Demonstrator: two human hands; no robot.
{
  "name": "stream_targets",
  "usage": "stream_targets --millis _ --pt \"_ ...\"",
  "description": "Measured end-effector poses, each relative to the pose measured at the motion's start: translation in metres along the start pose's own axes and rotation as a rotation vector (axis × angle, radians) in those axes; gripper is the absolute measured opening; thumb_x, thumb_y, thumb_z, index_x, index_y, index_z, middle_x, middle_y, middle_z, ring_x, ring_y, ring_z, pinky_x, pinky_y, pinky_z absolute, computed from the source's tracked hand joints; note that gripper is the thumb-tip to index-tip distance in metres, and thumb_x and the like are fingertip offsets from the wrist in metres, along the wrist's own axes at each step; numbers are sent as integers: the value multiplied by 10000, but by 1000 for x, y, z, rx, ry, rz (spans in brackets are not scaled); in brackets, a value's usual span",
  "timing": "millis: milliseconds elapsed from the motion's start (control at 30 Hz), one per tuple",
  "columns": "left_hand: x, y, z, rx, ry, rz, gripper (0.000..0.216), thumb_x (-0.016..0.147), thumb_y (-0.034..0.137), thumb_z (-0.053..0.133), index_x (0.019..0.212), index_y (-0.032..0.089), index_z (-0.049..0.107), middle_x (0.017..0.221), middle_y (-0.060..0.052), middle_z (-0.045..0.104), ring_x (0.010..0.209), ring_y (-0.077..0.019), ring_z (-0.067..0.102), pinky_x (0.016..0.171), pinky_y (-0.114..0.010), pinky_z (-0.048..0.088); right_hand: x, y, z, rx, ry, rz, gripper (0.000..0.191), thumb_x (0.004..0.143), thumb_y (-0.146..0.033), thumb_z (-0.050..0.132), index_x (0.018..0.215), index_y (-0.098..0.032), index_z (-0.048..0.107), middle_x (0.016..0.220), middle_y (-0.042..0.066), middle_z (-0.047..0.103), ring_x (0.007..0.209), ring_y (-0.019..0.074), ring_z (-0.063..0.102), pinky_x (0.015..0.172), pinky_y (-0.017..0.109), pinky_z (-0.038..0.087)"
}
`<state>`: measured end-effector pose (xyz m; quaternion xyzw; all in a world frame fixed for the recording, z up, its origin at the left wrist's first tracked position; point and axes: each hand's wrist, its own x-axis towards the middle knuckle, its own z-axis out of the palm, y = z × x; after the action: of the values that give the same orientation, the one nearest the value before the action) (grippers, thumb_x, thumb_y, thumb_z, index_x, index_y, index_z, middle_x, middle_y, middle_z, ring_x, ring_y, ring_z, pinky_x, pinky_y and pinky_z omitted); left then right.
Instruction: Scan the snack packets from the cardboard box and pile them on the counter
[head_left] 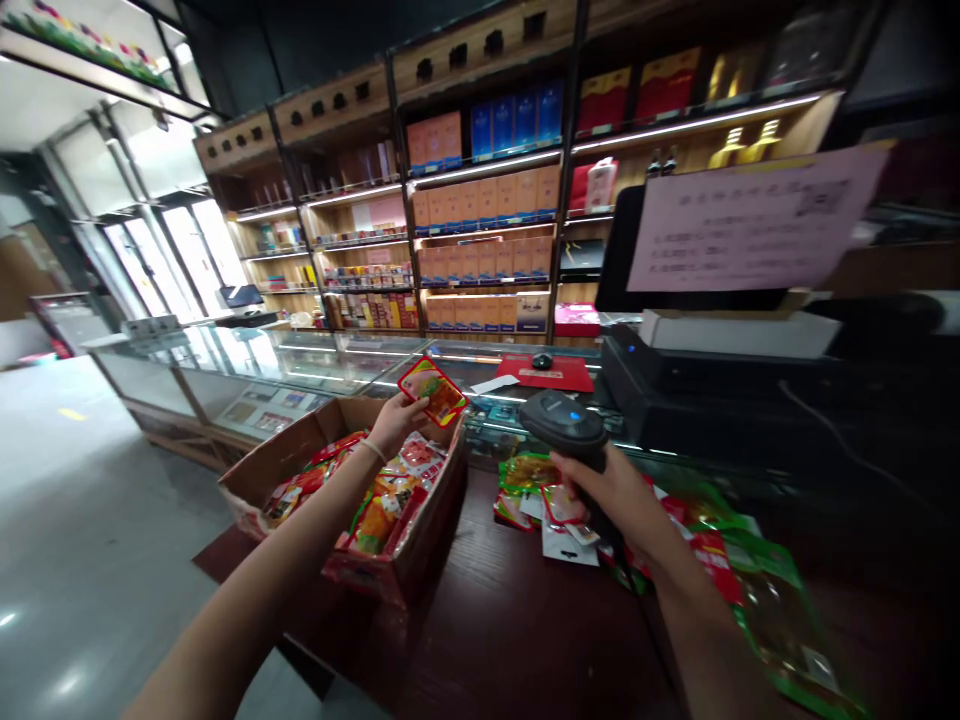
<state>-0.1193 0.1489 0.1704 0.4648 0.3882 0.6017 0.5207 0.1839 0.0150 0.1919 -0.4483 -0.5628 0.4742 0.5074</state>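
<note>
My left hand point(395, 422) pinches a small red-edged snack packet point(435, 390) by its near left side, above the far right corner of an open cardboard box point(405, 575). Inside the box lie many colourful snack packets point(379, 510). My right hand point(611, 490) is wrapped round the handle of a black barcode scanner point(562, 418), whose head points left towards the packet, with a blue light on top. Below and behind the scanner, more packets point(525, 475) lie on the dark table. Larger green-edged packs point(780, 610) are partly covered by my right forearm.
A glass display counter point(330, 360) runs behind the table. On it are a red mat point(547, 372) and a computer mouse point(541, 361). At right stand a monitor with a pink paper sign point(750, 225) and a black machine point(697, 390). Shelves of boxed goods point(487, 200) line the back wall.
</note>
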Motion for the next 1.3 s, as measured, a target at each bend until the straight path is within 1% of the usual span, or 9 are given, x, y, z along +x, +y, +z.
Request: stream_targets --millis 133,300,600,667,767,900,1033,1167,1300 --pt "2 -9 59 184 -186 -37 417 602 243 821 969 144 650 870 -69 712 734 -167 674 629 -243 537 -4 -10 -38 94 156 -24 410 673 -481 745 866 -219 496 497 -81 533 350 96 479 345 202 380" --pt "7 -57 143 411 -338 -116 295 586 177 807 830 145 644 600 -19 663 497 -121 591 443 -169 420 -15 -17 -79 176 270 -72 375 714 -475 713 860 -223 476 499 -84 535 342 93 480 329 185 370" --pt "-19 -126 270 640 -804 -142 145 696 181 670 824 173 738 519 2 614 416 -127 534 433 -213 403 -40 -25 -123 214 459 -163 331 740 -459 671 855 -237 455 489 -94 497 338 84 454 329 177 357" --pt "-25 -137 292 694 -849 -97 162 696 170 658 829 191 747 501 5 599 410 -136 526 456 -231 414 -45 -25 -134 202 495 -182 312 755 -453 660 839 -236 453 502 -87 500 343 81 448 334 178 359" --pt "-30 -152 317 717 -791 89 188 628 91 674 746 218 747 524 -3 601 504 -163 566 541 -240 448 -53 -24 -147 183 512 -189 303 771 -464 644 822 -237 450 518 -73 509 355 84 456 345 186 370" --pt "-27 -160 326 601 -683 168 260 548 12 686 673 238 721 643 -30 654 748 -222 626 704 -255 482 -57 -23 -155 173 531 -199 310 767 -481 640 803 -237 453 518 -69 516 358 84 458 352 189 373" --pt "-18 -144 309 592 -638 154 257 567 20 700 704 236 724 673 -34 664 757 -228 621 768 -282 481 -54 -22 -151 180 521 -202 307 756 -471 648 788 -234 455 506 -78 514 345 81 452 340 185 360" --pt "-7 -107 272 739 -596 257 190 630 83 706 761 218 737 749 -46 693 735 -221 623 786 -300 477 -45 -24 -137 194 499 -187 317 740 -466 667 799 -230 462 501 -83 514 338 79 451 333 183 363" --pt "0 -60 214 753 -533 318 177 669 151 707 829 217 743 815 -42 716 784 -218 634 816 -298 480 -31 -25 -111 223 370 -126 333 719 -448 709 834 -228 486 491 -83 519 340 95 472 330 196 383"
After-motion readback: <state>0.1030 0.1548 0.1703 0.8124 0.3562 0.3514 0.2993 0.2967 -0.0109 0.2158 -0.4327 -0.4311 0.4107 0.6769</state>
